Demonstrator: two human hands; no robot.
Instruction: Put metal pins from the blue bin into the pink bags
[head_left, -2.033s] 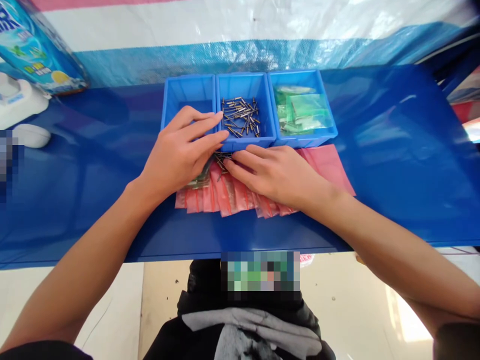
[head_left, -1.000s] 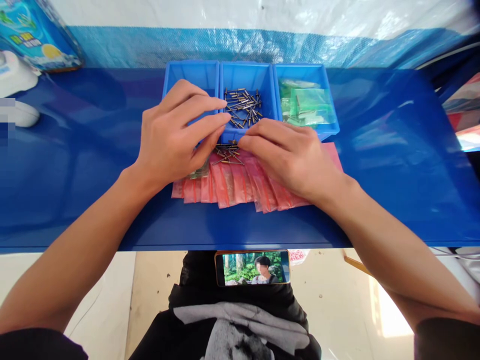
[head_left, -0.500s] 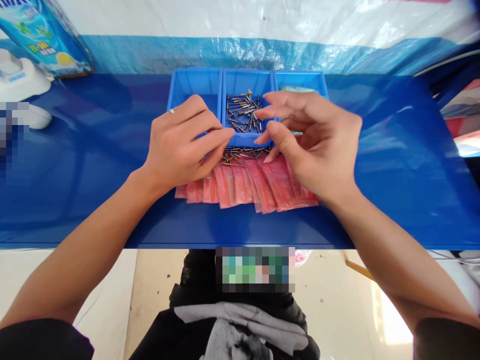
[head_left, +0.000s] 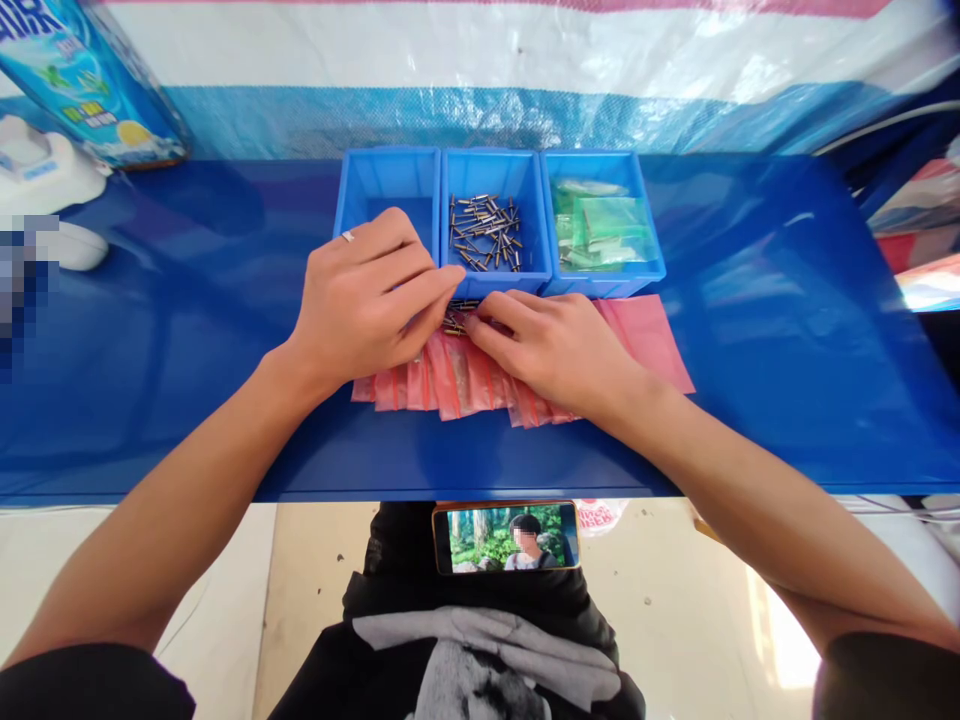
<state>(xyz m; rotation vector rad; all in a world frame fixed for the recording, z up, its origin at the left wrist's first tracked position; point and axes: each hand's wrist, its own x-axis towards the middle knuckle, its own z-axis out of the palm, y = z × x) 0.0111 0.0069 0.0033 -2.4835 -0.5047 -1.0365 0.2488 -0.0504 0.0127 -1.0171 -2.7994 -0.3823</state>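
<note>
Small metal pins [head_left: 455, 318] lie on fanned red bags [head_left: 480, 375] near the middle blue bin [head_left: 491, 283]; left hand [head_left: 367, 300] and right hand [head_left: 551, 345] press there, fingers together, whether gripping cannot be told.

We see a blue worktop [head_left: 750, 350] carrying three blue trays [head_left: 491, 280] side by side, a fan of pink bags [head_left: 652, 335] just before them, and a white device [head_left: 41, 175] and box [head_left: 90, 85] far left.

Three blue bins [head_left: 495, 225], two hands [head_left: 367, 300], one phone [head_left: 506, 537].
</note>
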